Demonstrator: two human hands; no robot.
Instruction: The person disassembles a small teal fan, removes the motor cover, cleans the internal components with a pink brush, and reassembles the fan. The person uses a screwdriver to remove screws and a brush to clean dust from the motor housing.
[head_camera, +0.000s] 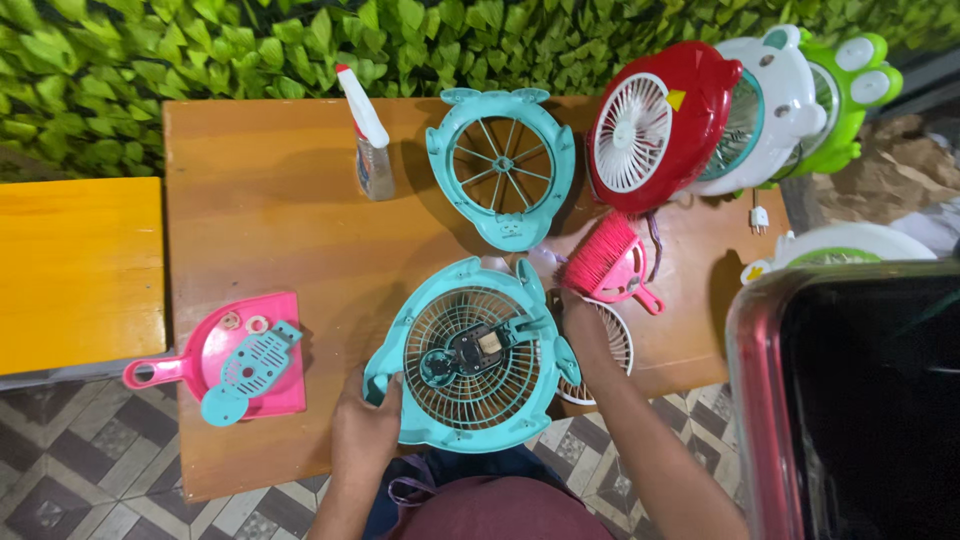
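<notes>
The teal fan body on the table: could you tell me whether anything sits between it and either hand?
Nothing visible does. The left hand already grips the teal fan body at its lower-left rim, and the right hand rests against its right edge.

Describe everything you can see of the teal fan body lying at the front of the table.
The teal fan body looks like glossy plastic, rounded, with small ear-like bumps on its rim. It lies flat at the wooden table's front edge, its pale wire-like grille facing up and a dark motor part exposed at the centre. The left hand grips its lower left rim; the right hand touches its right side. A white grille lies partly under it.
</notes>
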